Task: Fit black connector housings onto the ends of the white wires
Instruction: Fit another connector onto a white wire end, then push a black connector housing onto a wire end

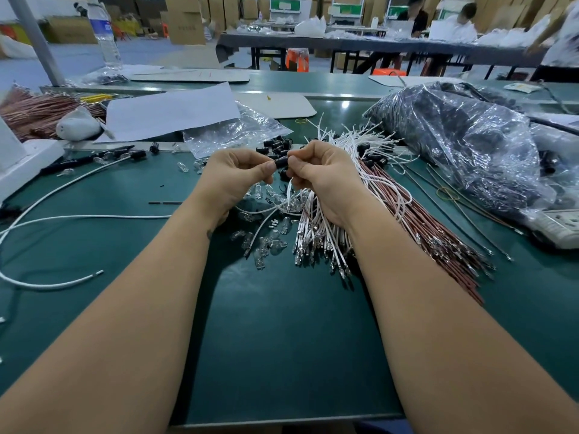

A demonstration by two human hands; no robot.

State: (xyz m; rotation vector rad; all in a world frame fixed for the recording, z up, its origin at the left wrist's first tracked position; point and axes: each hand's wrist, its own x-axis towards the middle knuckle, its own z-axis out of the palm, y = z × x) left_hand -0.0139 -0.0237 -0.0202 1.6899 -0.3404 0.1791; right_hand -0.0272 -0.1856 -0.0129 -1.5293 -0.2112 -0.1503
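Note:
A small black connector housing is held between both hands above the green mat. My left hand pinches its left end with thumb and forefinger. My right hand pinches its right end, and a white wire hangs down from there. Under my right hand lies a bundle of white wires with metal terminals. Loose black housings lie in a pile just beyond my hands.
Brown wires fan out to the right of the white bundle. Small clear glass bulbs are scattered below my hands. A large plastic bag of dark parts fills the right. Long white cables loop at the left.

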